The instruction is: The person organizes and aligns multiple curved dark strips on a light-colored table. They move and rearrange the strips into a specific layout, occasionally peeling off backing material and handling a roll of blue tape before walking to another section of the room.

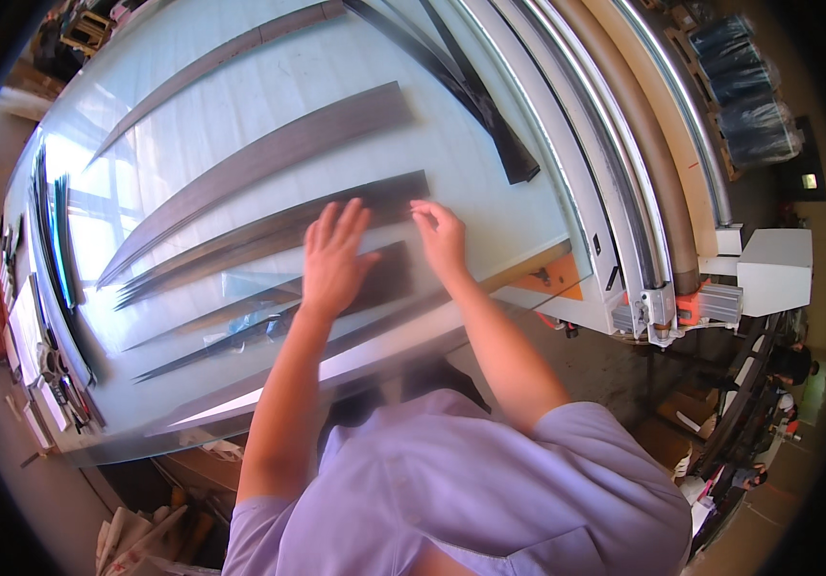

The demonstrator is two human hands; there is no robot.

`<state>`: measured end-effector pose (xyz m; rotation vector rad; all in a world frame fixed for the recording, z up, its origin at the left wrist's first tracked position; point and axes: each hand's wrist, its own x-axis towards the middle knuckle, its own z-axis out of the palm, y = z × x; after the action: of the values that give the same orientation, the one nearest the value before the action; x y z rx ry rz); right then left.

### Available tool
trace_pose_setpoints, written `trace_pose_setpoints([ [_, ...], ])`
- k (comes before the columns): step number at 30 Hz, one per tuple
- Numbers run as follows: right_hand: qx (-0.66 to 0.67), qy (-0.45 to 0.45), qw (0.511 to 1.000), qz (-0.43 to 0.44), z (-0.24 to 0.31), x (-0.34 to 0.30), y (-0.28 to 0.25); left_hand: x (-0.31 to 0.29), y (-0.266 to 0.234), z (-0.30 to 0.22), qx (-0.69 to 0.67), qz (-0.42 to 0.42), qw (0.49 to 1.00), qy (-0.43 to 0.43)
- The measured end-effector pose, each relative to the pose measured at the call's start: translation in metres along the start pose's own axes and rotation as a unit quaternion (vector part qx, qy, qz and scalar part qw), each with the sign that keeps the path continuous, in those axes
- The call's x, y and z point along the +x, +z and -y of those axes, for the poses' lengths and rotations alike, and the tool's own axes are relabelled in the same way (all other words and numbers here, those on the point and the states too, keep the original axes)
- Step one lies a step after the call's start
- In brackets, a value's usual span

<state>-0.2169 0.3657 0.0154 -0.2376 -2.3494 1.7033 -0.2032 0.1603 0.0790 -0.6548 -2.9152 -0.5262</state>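
Observation:
My left hand (336, 257) is open, fingers spread, over a dark grey-brown strip stack (279, 228) that fans into several thin points at its left end. Whether the palm presses on it cannot be told. At the stack's squared right end, the fingertips of my right hand (441, 237) are pinched together; what lies between them, if anything, is too small to make out. A wider dark strip (307, 134) lies just beyond the stack. Nearer me are more dark strips (391, 276), partly behind my left hand, with crumpled clear plastic (259, 322) beside them.
The glossy pale tabletop (485, 226) carries a long strip (230, 46) at the far side and black folded bands (490, 134) at far right. A long roller machine (615, 144) runs along the right. Tools and papers (53, 374) lie at the left edge.

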Motion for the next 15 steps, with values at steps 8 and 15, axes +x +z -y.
trace_pose_setpoints([
  [8,-0.134,-0.13,0.982,-0.035,-0.008,-0.002,0.006,-0.031,0.023,-0.016,0.014,0.11,0.994,0.013],
  [15,-0.182,-0.171,0.968,-0.017,-0.006,-0.029,0.011,-0.035,0.018,-0.02,-0.002,0.117,0.993,0.006],
])
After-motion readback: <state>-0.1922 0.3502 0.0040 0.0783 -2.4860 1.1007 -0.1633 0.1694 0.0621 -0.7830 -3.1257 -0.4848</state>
